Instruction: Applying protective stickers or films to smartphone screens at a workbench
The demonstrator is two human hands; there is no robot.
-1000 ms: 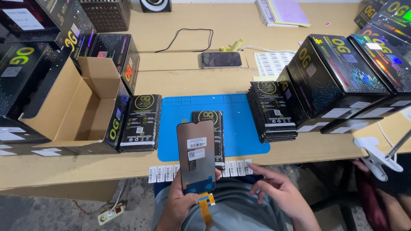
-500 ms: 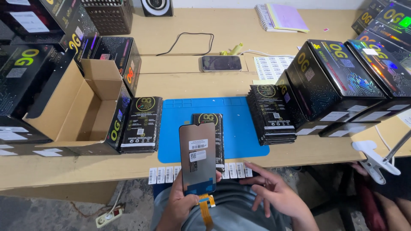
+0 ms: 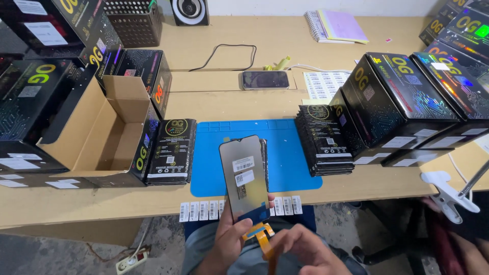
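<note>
My left hand grips the lower end of a dark phone display panel and holds it upright over the front edge of the blue work mat. White barcode stickers sit on the panel's back. An orange flex cable hangs from its bottom edge. My right hand is just right of the cable, fingers bent toward it, holding nothing that I can see. A small black box lies on the mat behind the panel, mostly hidden.
A strip of barcode labels runs along the table's front edge. Stacks of slim black boxes flank the mat. An open cardboard carton stands left, large black cartons right. A phone lies behind, a white clamp at right.
The panel has shifted slightly right and lower in my left hand. My right hand has come down from the table edge toward the orange flex cable.
</note>
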